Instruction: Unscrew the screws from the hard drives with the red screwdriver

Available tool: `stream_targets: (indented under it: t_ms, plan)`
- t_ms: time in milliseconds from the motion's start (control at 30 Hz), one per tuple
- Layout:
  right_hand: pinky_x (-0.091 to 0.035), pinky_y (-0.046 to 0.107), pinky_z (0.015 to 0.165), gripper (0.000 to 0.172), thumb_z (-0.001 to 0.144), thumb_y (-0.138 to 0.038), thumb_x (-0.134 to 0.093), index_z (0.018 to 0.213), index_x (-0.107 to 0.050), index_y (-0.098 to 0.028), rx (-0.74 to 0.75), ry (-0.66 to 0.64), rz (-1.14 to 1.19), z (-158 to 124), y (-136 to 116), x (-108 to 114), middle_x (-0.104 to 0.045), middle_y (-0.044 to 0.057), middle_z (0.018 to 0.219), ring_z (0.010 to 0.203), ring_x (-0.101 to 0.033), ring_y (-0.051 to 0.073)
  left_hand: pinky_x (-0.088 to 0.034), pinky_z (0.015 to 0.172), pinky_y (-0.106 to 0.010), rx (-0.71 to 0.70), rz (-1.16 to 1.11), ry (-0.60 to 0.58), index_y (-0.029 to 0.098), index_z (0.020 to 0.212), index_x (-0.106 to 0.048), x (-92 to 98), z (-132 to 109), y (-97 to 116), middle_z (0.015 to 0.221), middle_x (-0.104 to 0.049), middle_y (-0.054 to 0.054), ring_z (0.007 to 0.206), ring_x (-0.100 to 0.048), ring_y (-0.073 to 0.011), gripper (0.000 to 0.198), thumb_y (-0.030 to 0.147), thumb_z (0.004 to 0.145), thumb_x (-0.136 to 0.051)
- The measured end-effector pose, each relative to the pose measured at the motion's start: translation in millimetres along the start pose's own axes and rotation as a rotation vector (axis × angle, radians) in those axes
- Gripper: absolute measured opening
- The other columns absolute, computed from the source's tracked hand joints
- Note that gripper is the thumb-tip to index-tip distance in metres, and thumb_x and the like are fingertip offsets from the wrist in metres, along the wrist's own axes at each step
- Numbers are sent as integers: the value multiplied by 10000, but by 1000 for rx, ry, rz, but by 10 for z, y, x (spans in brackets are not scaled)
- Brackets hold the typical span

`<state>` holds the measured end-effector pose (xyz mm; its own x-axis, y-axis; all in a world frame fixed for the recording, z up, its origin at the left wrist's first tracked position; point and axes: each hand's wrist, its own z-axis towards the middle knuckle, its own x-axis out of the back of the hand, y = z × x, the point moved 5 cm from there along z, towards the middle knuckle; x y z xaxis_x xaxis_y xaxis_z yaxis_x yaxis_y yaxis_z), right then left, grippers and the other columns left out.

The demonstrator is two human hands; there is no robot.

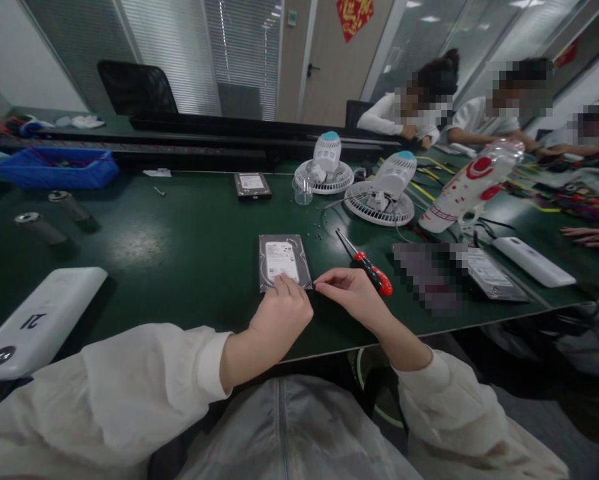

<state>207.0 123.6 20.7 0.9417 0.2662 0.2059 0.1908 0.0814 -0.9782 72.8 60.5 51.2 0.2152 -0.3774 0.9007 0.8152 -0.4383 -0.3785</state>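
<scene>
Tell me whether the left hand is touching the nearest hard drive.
Touching: in the head view the left hand lays its fingertips on the hard drive at its near edge.

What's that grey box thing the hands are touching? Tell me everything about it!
It is a hard drive: a flat, grey, metal-looking rectangle with a white label on top. It lies flat on the dark green table, near the front edge. The left hand rests its fingers on the near edge, and the right hand brings its fingertips together at the near right corner.
</scene>
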Motion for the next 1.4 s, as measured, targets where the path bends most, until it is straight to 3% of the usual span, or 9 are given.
stream_targets:
  t_ms: [133,233,367,600,767,1000,1200,1400]
  plan:
    - [-558,311,817,265,700,-418,-852,778,-788,-173,2,-25,18,39,-26,-23,-748,32,805,782,-682,149,-609,714,-368,-37,1,140,-65,1152,-715,-26,-76,-62,1096,-750,-310,910,-772,-320,321,-15,889,-538]
    - [-552,303,807,304,685,-455,-867,781,-800,-174,7,-32,21,58,-20,-40,-732,35,823,797,-675,146,-597,792,-397,-64,-35,241,-7,1097,-728,-42,-126,-140,1006,-764,-215,878,-744,-281,273,3,906,-534]
    - [-550,307,797,322,686,-477,-874,797,-813,-181,13,-22,11,62,4,-52,-717,40,834,801,-671,148,-543,667,-321,-103,-160,201,87,1023,-707,-111,-120,-263,950,-709,-117,873,-679,-247,201,20,909,-555]
    - [-554,306,765,261,718,-429,-853,786,-813,-180,38,9,-26,28,5,-64,-718,48,833,792,-680,157,-503,687,-329,-41,-346,179,153,967,-675,-170,-102,-427,980,-662,-84,933,-615,-243,100,138,969,-576]
    - [-522,300,718,180,755,-346,-800,758,-793,-166,64,39,-84,17,0,-70,-699,47,805,750,-659,152,-495,691,-341,-42,-347,172,151,963,-666,-176,-105,-419,972,-645,-86,931,-606,-251,99,139,968,-568]
    - [-529,313,716,193,770,-346,-771,772,-760,-154,80,62,-138,-6,-35,-94,-695,55,818,756,-666,165,-495,677,-349,-37,-338,195,154,955,-651,-179,-109,-419,960,-632,-82,923,-608,-257,94,159,981,-560]
    - [-516,324,698,166,788,-325,-746,739,-719,-169,147,127,-336,-33,-74,-129,-682,53,786,741,-647,169,-504,682,-349,-36,-334,199,147,968,-657,-180,-107,-416,960,-632,-86,937,-611,-256,98,158,981,-561]
    - [-494,330,696,164,785,-317,-722,721,-719,-166,104,112,-326,-11,-68,-122,-686,54,759,731,-637,174,-504,681,-344,-41,-337,191,142,985,-665,-179,-107,-418,971,-633,-90,936,-610,-251,109,147,978,-557]
